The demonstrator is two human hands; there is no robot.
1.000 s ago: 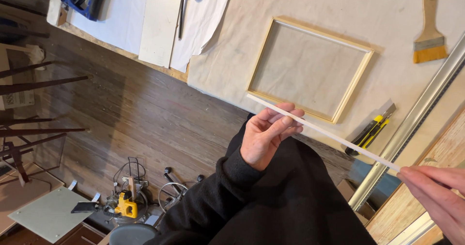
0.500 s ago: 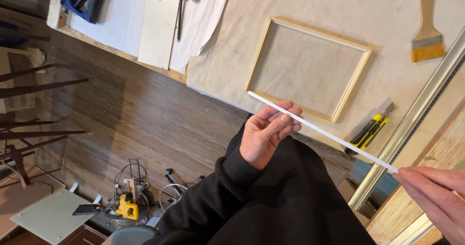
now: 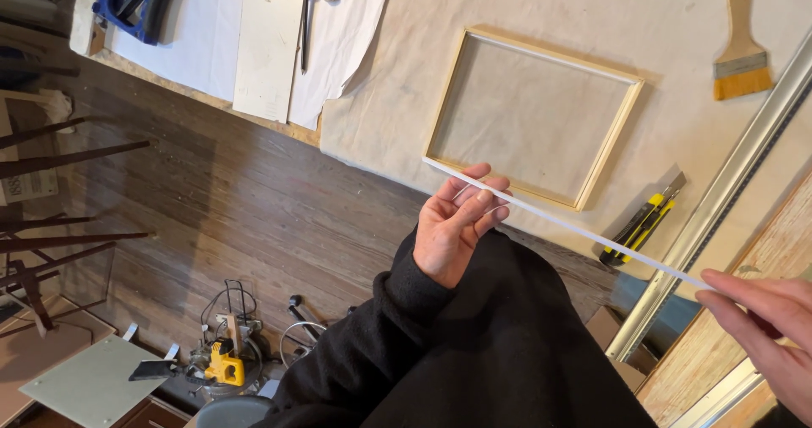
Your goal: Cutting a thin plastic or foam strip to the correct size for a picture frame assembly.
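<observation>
A long thin white strip (image 3: 584, 227) stretches between both of my hands, in front of the table edge. My left hand (image 3: 457, 223) pinches it near its left end, palm turned toward me, black sleeve below. At the lower right, my right hand (image 3: 765, 322) grips the strip's other end with its fingertips. Behind the strip, a rectangular light wooden frame (image 3: 611, 145) lies flat on the cloth-covered table (image 3: 592, 5).
A yellow and black utility knife (image 3: 644, 222) lies near the table edge beside a long metal straightedge (image 3: 727, 187). A flat paintbrush (image 3: 742, 52) lies at top right. White paper sheets (image 3: 262, 39), a red-tipped tool (image 3: 304, 13) and a blue tool (image 3: 135, 1) lie at top left. Tools sit on the wooden floor (image 3: 220, 364).
The strip has shifted slightly; my right hand has drawn a little further along its end. My left hand keeps its grip in the same spot.
</observation>
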